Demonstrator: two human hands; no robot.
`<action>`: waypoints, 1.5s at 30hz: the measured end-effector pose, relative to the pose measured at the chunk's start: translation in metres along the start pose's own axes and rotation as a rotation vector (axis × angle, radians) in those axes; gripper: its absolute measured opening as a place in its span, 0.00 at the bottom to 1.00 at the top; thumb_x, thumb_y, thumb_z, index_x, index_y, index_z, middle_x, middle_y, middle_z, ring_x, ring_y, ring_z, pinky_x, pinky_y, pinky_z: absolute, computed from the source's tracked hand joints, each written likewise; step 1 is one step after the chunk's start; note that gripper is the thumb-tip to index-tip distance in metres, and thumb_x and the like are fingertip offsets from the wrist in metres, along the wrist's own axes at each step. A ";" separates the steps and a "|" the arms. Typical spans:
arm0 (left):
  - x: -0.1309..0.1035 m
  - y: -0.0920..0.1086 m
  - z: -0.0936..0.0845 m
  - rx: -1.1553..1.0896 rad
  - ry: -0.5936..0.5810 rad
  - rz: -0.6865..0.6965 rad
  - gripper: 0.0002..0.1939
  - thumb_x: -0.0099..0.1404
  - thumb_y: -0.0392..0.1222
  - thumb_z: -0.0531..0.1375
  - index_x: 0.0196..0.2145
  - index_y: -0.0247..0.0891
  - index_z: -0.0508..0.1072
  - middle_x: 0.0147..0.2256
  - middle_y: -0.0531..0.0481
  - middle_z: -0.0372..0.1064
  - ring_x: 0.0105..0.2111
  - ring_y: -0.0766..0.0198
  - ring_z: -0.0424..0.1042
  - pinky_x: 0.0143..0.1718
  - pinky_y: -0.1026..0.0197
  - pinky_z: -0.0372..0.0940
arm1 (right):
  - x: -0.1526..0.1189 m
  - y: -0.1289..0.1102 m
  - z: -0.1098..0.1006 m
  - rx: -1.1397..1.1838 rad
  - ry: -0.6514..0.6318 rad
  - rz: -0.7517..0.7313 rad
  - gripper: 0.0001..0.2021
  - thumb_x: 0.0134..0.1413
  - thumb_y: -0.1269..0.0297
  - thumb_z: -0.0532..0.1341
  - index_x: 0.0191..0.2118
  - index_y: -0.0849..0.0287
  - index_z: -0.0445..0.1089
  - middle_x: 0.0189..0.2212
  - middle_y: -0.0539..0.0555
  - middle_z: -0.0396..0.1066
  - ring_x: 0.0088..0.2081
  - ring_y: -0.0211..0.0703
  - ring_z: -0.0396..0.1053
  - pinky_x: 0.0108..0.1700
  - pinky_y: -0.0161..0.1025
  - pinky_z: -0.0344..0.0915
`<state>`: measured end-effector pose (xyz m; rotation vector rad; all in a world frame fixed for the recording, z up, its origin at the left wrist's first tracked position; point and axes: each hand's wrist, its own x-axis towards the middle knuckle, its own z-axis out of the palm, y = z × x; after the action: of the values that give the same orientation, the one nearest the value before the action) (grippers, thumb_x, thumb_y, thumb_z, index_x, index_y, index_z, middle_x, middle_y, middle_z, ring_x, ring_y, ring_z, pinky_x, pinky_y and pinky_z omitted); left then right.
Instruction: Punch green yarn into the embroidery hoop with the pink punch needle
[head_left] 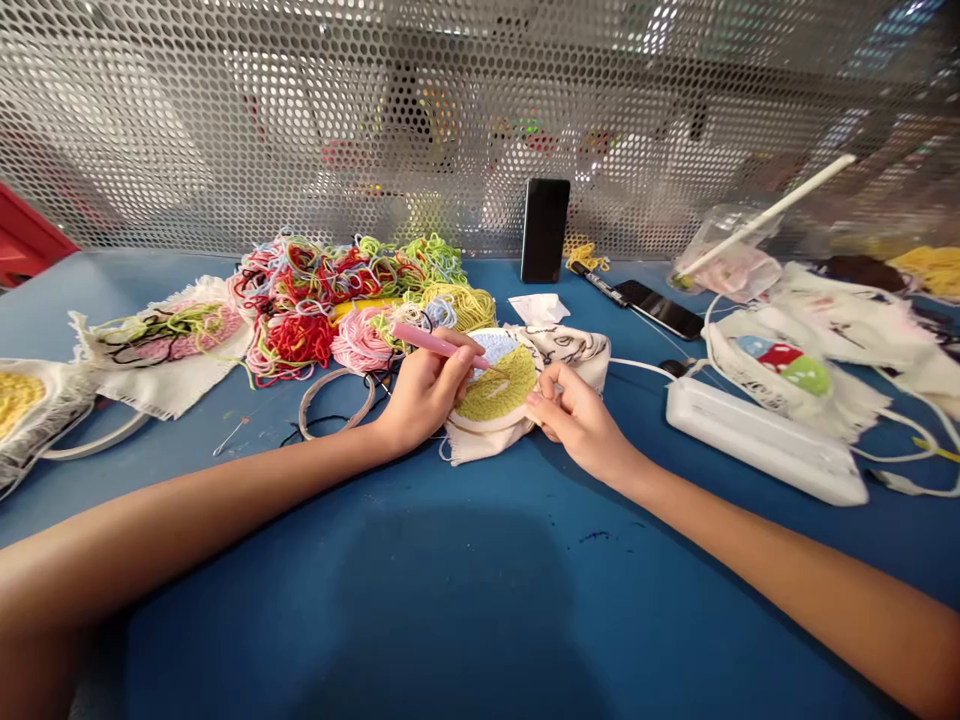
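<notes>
My left hand [427,388] is closed around a pink punch needle [431,340], its tip angled down at the stitched cloth. That cloth sits in a round embroidery hoop [491,424], worked in yellow-green yarn [517,375] with a light blue patch [491,347] at its upper left. A small bare gap shows inside the yellow-green area. With thumb and fingers, my right hand [574,415] pinches the hoop's right rim. Loose white cloth with dark line drawing [574,350] spreads behind the hoop, and a frayed edge hangs below it.
A heap of mixed yarn [330,280] lies behind my left hand, near an empty hoop [304,405]. A phone [545,230] stands upright against the perforated metal screen [480,120]. To the right are a white power strip [765,440], another phone [660,308] and more stitched cloth [784,365].
</notes>
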<state>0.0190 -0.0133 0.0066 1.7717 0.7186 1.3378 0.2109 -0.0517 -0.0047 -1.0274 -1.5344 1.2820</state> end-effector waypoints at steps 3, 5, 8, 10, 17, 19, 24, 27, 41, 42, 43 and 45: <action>0.000 -0.002 0.000 0.035 -0.021 -0.009 0.14 0.66 0.47 0.50 0.33 0.33 0.66 0.19 0.57 0.57 0.16 0.76 0.57 0.16 0.71 0.54 | 0.000 -0.001 0.000 -0.005 0.002 -0.006 0.11 0.59 0.62 0.54 0.30 0.55 0.49 0.18 0.41 0.43 0.18 0.29 0.42 0.20 0.31 0.41; -0.001 -0.002 -0.001 0.056 -0.025 -0.016 0.13 0.66 0.47 0.51 0.34 0.33 0.67 0.19 0.57 0.57 0.16 0.76 0.57 0.16 0.71 0.53 | 0.000 -0.001 0.001 -0.011 0.001 -0.008 0.11 0.59 0.62 0.54 0.30 0.55 0.49 0.18 0.41 0.43 0.18 0.29 0.43 0.20 0.31 0.41; 0.000 -0.002 -0.001 0.100 -0.039 -0.020 0.12 0.66 0.46 0.51 0.34 0.33 0.67 0.19 0.57 0.58 0.17 0.75 0.58 0.17 0.71 0.54 | -0.001 -0.002 0.001 -0.032 0.000 -0.012 0.11 0.59 0.62 0.54 0.30 0.55 0.49 0.18 0.41 0.44 0.18 0.29 0.43 0.20 0.31 0.42; 0.000 -0.002 -0.001 0.155 -0.066 -0.014 0.12 0.66 0.45 0.52 0.33 0.33 0.69 0.20 0.55 0.61 0.18 0.75 0.60 0.19 0.71 0.56 | -0.001 -0.001 0.002 -0.054 -0.005 -0.021 0.11 0.59 0.61 0.54 0.30 0.55 0.49 0.18 0.42 0.44 0.18 0.29 0.44 0.20 0.32 0.43; 0.006 -0.005 0.004 0.292 -0.215 0.086 0.09 0.63 0.39 0.55 0.33 0.31 0.73 0.36 0.44 0.72 0.36 0.66 0.71 0.38 0.65 0.66 | -0.001 -0.001 0.002 -0.143 -0.008 -0.069 0.11 0.59 0.62 0.53 0.29 0.55 0.49 0.20 0.43 0.46 0.20 0.30 0.46 0.21 0.32 0.46; 0.007 -0.006 0.005 0.299 -0.253 0.086 0.09 0.63 0.38 0.55 0.34 0.31 0.73 0.37 0.44 0.72 0.38 0.65 0.71 0.41 0.64 0.65 | -0.002 -0.002 0.003 -0.160 -0.015 -0.070 0.11 0.59 0.62 0.53 0.29 0.55 0.49 0.19 0.43 0.46 0.20 0.30 0.46 0.21 0.32 0.45; 0.008 -0.002 0.004 0.220 -0.187 0.006 0.10 0.64 0.40 0.54 0.33 0.32 0.72 0.36 0.45 0.71 0.34 0.68 0.70 0.34 0.66 0.65 | -0.003 -0.004 0.003 -0.095 -0.012 -0.046 0.11 0.59 0.61 0.53 0.30 0.55 0.49 0.18 0.42 0.45 0.19 0.30 0.46 0.20 0.31 0.44; 0.007 -0.002 0.002 0.077 -0.122 -0.095 0.10 0.64 0.43 0.53 0.35 0.34 0.68 0.27 0.51 0.67 0.22 0.74 0.64 0.21 0.70 0.60 | -0.001 -0.003 0.002 -0.056 0.024 -0.025 0.10 0.59 0.61 0.54 0.31 0.54 0.51 0.17 0.41 0.45 0.18 0.30 0.45 0.20 0.31 0.43; 0.005 -0.004 0.002 -0.207 -0.025 -0.145 0.10 0.63 0.45 0.55 0.33 0.37 0.58 0.19 0.60 0.57 0.13 0.77 0.56 0.12 0.73 0.51 | 0.001 0.000 0.001 -0.030 0.207 -0.019 0.10 0.56 0.57 0.57 0.38 0.55 0.55 0.19 0.43 0.61 0.21 0.32 0.61 0.25 0.31 0.56; 0.005 -0.003 0.002 -0.207 -0.024 -0.150 0.10 0.63 0.45 0.55 0.33 0.37 0.58 0.19 0.60 0.57 0.13 0.77 0.56 0.11 0.73 0.51 | 0.001 0.000 0.001 -0.023 0.205 -0.016 0.11 0.55 0.57 0.57 0.37 0.55 0.55 0.19 0.43 0.61 0.22 0.32 0.62 0.24 0.31 0.55; 0.004 -0.003 0.002 -0.203 -0.024 -0.152 0.10 0.63 0.46 0.55 0.33 0.37 0.59 0.19 0.59 0.58 0.13 0.77 0.57 0.11 0.73 0.51 | 0.002 0.001 0.001 -0.019 0.202 -0.009 0.11 0.55 0.57 0.57 0.37 0.55 0.55 0.20 0.43 0.61 0.22 0.31 0.62 0.23 0.30 0.54; 0.004 -0.002 0.001 -0.192 -0.026 -0.153 0.10 0.62 0.46 0.56 0.33 0.37 0.59 0.19 0.59 0.58 0.13 0.76 0.57 0.11 0.72 0.51 | 0.002 0.002 0.000 -0.020 0.196 0.001 0.11 0.55 0.56 0.57 0.38 0.54 0.55 0.19 0.43 0.61 0.22 0.32 0.62 0.22 0.29 0.52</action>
<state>0.0214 -0.0090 0.0067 1.5479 0.6736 1.2361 0.2100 -0.0494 -0.0065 -1.1318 -1.3996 1.1325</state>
